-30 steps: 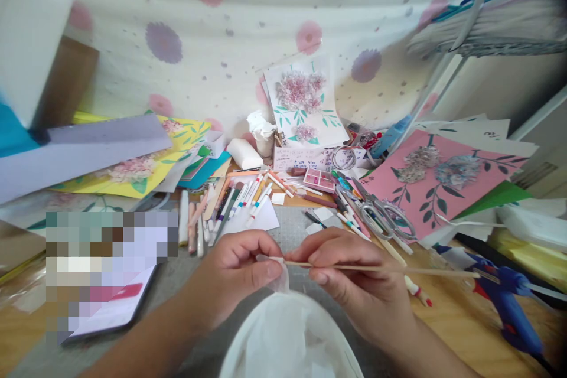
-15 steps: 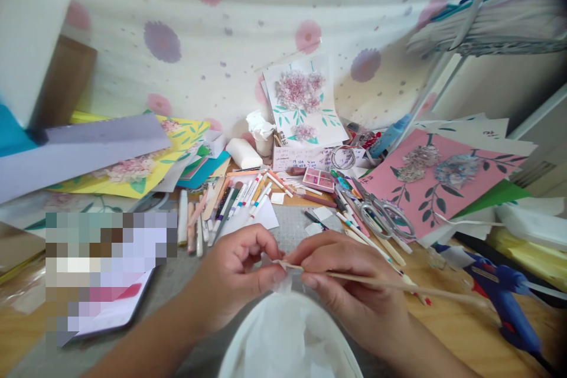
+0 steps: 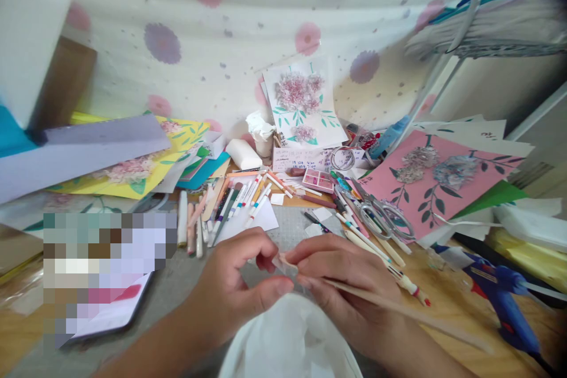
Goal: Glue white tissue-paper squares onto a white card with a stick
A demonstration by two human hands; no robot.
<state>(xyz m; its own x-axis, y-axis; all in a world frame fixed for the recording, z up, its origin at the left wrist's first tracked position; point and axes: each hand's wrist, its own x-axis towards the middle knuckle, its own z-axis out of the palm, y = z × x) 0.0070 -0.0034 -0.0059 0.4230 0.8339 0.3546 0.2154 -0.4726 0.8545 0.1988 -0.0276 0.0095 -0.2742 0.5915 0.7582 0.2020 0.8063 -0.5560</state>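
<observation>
A slim wooden stick (image 3: 405, 310) runs back under the palm of my right hand (image 3: 349, 283), gripped by its thumb and fingers. At the stick's front end is a small, thin, whitish piece of paper (image 3: 287, 266), partly see-through. My right fingertips press on that piece. Opposite, my left hand (image 3: 243, 277) has curled fingers at the paper's left edge, its thumb a little apart below. Directly under both hands stands a white tub (image 3: 234, 347) with thin white sheets (image 3: 283, 336) inside.
Pens (image 3: 234, 201) and scissors (image 3: 383, 215) lie behind my hands. A blue glue gun (image 3: 505, 295) rests at right, a phone (image 3: 128, 307) at left. Flower pictures on pink card (image 3: 452, 177) and yellow card (image 3: 133, 186) flank the desk; another flower picture (image 3: 305, 103) stands at the back.
The stick's rear end has swung down toward me. My left thumb has come away from the stick's tip and lowered slightly, and the paper has turned up at the tip.
</observation>
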